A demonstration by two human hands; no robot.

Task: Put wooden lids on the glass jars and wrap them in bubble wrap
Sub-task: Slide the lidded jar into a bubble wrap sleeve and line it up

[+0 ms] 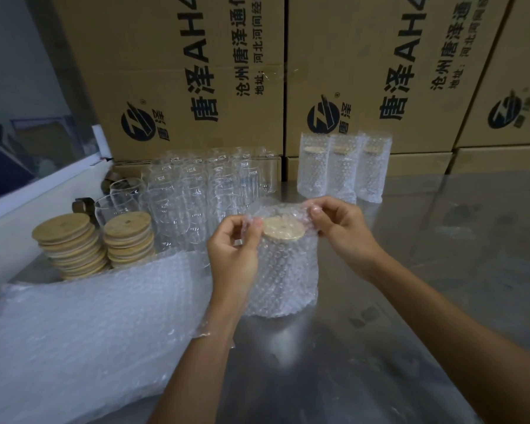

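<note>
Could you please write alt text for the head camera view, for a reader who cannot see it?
Two bare hands, left hand and right hand, pinch the open top of a bubble wrap sleeve around a glass jar with a wooden lid on a metal table. Behind stand three wrapped jars, unwrapped glass jars, two stacks of wooden lids and cardboard boxes.

- Two hands: left [231, 243], right [338, 226].
- One jar [283, 270] in bubble wrap, lid on, at the centre.
- Three wrapped jars [343, 166] at the back.
- Two lid stacks [95, 243].
- Many bare jars [202, 191], too crowded to count.
- One bubble-wrap pile [83, 332].
- Several boxes [181, 71].
</note>
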